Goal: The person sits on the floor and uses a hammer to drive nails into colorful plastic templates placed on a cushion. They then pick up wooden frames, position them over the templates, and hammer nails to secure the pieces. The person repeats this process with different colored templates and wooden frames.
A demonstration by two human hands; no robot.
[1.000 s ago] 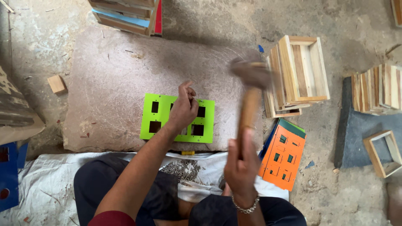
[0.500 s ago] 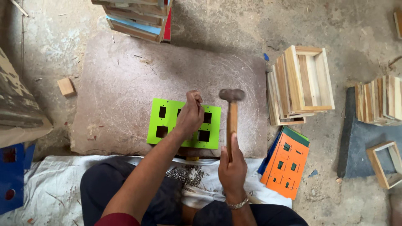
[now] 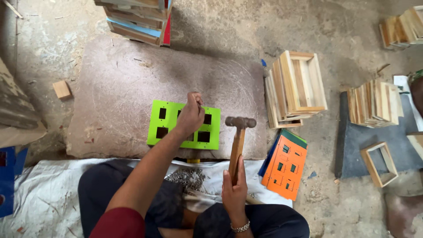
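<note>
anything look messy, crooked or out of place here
Nothing looks damaged. The green panel lies slightly askew on the stone slab, under the left hand. A small wooden block sits alone on the floor, and loose nails lie heaped on the white cloth.

I find no labels, signs or screens from my remote seat. The one thing that may count as packaging is a flattened cardboard piece (image 3: 17,117) at nine o'clock, hard against the left edge: brown, worn, slanting (I cannot tell whether it is a box or a loose sheet). A blue, box-like shape (image 3: 9,176) sits below it, around eight o'clock.
</note>
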